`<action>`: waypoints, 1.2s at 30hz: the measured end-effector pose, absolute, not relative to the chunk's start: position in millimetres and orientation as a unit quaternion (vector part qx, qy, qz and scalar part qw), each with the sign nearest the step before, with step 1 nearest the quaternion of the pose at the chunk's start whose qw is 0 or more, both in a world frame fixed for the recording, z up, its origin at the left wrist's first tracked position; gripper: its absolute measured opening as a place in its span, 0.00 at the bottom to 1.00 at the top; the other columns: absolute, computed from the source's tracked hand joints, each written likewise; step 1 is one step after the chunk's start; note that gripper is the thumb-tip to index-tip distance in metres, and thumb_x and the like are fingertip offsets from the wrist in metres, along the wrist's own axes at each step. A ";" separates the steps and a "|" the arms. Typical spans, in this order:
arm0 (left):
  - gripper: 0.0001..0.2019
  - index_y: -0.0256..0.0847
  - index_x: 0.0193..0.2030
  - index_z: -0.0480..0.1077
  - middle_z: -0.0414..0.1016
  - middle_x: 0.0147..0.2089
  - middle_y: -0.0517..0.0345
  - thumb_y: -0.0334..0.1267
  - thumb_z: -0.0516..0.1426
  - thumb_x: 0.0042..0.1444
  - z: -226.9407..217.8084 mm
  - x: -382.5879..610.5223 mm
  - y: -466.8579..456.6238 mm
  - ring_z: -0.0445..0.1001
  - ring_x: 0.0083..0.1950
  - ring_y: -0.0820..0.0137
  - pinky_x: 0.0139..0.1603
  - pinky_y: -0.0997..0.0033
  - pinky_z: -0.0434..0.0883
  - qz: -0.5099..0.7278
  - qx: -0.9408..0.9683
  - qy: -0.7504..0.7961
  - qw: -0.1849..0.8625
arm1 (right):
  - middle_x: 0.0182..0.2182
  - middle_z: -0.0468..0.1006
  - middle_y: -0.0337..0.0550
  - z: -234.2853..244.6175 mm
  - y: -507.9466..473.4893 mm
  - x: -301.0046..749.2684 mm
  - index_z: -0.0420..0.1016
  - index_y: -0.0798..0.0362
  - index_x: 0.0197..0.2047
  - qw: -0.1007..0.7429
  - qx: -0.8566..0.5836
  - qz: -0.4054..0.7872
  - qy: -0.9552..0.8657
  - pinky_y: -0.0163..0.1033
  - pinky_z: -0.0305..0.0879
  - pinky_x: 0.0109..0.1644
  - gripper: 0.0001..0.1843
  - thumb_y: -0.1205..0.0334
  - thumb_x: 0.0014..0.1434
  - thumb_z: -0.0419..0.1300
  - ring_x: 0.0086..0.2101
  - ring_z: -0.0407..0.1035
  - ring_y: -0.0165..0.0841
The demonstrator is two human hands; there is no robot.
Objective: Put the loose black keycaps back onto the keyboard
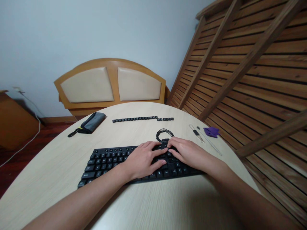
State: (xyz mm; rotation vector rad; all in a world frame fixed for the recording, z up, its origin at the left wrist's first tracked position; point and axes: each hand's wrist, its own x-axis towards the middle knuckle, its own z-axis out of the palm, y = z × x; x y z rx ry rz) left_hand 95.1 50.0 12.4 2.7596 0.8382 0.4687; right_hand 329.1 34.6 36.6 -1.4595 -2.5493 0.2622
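A black keyboard (105, 161) lies on the round table, its left part showing full rows of keys. My left hand (142, 160) rests across its middle, fingers spread and pointing right, with the index fingertip near the right hand. Over the keyboard's right part my right hand (187, 152) has thumb and bent fingers drawn together at the keys. Whatever sits between those fingertips is hidden or too small to name. Just behind the hands is a coiled black cable (164, 130). Farther back, several loose black keycaps (134, 119) stand in a long row, with a shorter group at its right end.
A grey and black folded pouch (93, 122) with a strap lies at the left. On the right are a wire tool with a black grip (196, 132), a thin stick (211, 143) and a purple cloth (211, 131). Wooden slats (251, 80) lean beside the table.
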 end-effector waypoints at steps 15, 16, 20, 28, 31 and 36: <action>0.21 0.46 0.65 0.70 0.68 0.66 0.48 0.48 0.52 0.70 11.1 95.9 49.9 0.68 0.64 0.55 0.65 0.50 0.67 0.163 0.937 0.290 0.105 | 0.41 0.80 0.47 41.4 34.0 323.3 0.77 0.53 0.43 0.053 -0.503 0.043 -0.862 0.40 0.67 0.43 0.07 0.66 0.67 0.56 0.41 0.76 0.40; 0.21 0.46 0.65 0.69 0.68 0.66 0.48 0.48 0.52 0.70 11.6 96.1 49.6 0.68 0.64 0.55 0.65 0.50 0.67 0.164 0.937 0.291 0.106 | 0.42 0.81 0.45 41.1 35.9 326.7 0.77 0.52 0.43 0.073 -0.493 0.058 -0.865 0.40 0.67 0.44 0.08 0.65 0.67 0.56 0.41 0.75 0.39; 0.23 0.42 0.67 0.66 0.68 0.66 0.47 0.48 0.52 0.70 12.1 97.3 48.9 0.69 0.65 0.55 0.65 0.49 0.67 0.166 0.932 0.301 0.112 | 0.39 0.82 0.44 37.2 55.0 337.6 0.80 0.50 0.40 0.153 -0.490 0.076 -0.855 0.42 0.68 0.47 0.10 0.60 0.67 0.56 0.41 0.75 0.39; 0.25 0.40 0.70 0.62 0.62 0.72 0.46 0.48 0.48 0.72 3.7 96.8 52.1 0.62 0.71 0.57 0.71 0.52 0.62 0.158 0.934 0.300 0.109 | 0.56 0.77 0.53 18.4 131.5 331.9 0.75 0.56 0.57 0.144 -0.529 -0.043 -0.835 0.49 0.61 0.62 0.17 0.64 0.67 0.56 0.58 0.65 0.44; 0.25 0.40 0.70 0.61 0.60 0.73 0.46 0.49 0.48 0.72 2.2 96.4 52.8 0.60 0.73 0.56 0.71 0.50 0.60 0.152 0.934 0.304 0.108 | 0.59 0.75 0.55 15.1 154.3 325.1 0.73 0.57 0.60 0.121 -0.544 -0.058 -0.829 0.52 0.60 0.63 0.19 0.64 0.67 0.55 0.62 0.60 0.48; 0.26 0.38 0.71 0.61 0.60 0.73 0.45 0.49 0.49 0.72 3.3 96.6 53.0 0.60 0.73 0.55 0.72 0.51 0.59 0.141 0.934 0.310 0.113 | 0.61 0.73 0.53 10.5 176.4 312.2 0.72 0.56 0.60 0.094 -0.562 -0.073 -0.819 0.53 0.59 0.63 0.20 0.66 0.65 0.58 0.65 0.54 0.50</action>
